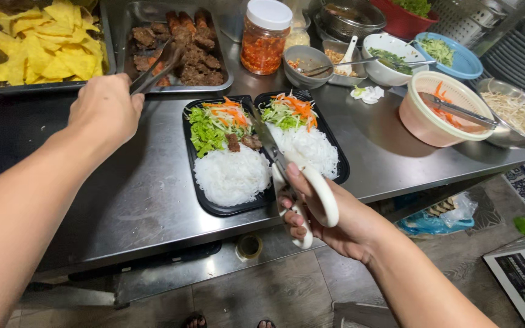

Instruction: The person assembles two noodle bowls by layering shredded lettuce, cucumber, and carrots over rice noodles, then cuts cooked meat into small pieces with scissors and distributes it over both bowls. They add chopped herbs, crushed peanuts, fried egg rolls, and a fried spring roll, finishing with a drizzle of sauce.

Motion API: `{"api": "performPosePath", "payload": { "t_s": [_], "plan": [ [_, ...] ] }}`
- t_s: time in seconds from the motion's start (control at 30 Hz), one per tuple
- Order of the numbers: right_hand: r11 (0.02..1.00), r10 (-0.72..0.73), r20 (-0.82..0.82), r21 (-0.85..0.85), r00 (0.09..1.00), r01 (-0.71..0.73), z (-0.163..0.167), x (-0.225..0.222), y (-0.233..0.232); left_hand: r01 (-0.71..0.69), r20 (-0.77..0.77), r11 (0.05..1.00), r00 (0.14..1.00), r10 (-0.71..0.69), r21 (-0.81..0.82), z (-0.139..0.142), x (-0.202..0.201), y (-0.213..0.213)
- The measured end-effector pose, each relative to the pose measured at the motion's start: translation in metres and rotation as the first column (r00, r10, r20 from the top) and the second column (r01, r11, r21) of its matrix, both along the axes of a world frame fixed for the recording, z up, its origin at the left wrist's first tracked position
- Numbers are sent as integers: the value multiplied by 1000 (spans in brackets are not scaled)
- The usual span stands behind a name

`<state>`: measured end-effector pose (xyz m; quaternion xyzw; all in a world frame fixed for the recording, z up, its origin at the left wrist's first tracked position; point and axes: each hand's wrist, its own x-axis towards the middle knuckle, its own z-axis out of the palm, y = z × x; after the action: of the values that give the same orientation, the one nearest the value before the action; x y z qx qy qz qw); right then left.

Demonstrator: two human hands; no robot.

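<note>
My left hand [106,108] grips metal tongs [156,67] whose tips reach into a steel tray of grilled meat [180,45]. My right hand [326,215] holds white-handled scissors [299,176], the blades pointing up over the left of two black meal trays. The left black tray [205,194] holds white noodles, lettuce, shredded carrot and a few meat pieces. The right black tray [334,136] holds noodles and shredded vegetables, with no meat visible.
A steel counter [135,200] carries a tray of yellow chips [37,42], a jar of chili sauce [265,36], small condiment bowls [308,61], a pink bowl [435,109] with tongs and carrot, a blue bowl [448,51], and a bowl of bean sprouts [518,112]. Floor and bags lie below.
</note>
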<state>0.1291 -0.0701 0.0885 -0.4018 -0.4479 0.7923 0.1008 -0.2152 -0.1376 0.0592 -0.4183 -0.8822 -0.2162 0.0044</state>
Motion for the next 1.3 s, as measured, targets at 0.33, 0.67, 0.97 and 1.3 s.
{"api": "performPosePath", "payload": {
  "t_s": [0.33, 0.67, 0.97, 1.3],
  "plan": [
    [996, 88, 61, 5, 994, -88, -10, 42, 15, 209, 18, 950, 977, -211, -232, 59, 106, -117],
    [959, 284, 106, -15, 953, -284, -16, 43, 34, 284, 33, 925, 958, -285, -251, 43, 117, -121],
    [961, 275, 160, -35, 948, -273, -21, 39, 41, 304, 289, 942, 923, -254, -142, 55, 86, -120],
    [978, 185, 158, 68, 970, -198, -15, 19, 32, -77, 954, 995, 299, -34, 60, 30, 99, -127]
  ]
}}
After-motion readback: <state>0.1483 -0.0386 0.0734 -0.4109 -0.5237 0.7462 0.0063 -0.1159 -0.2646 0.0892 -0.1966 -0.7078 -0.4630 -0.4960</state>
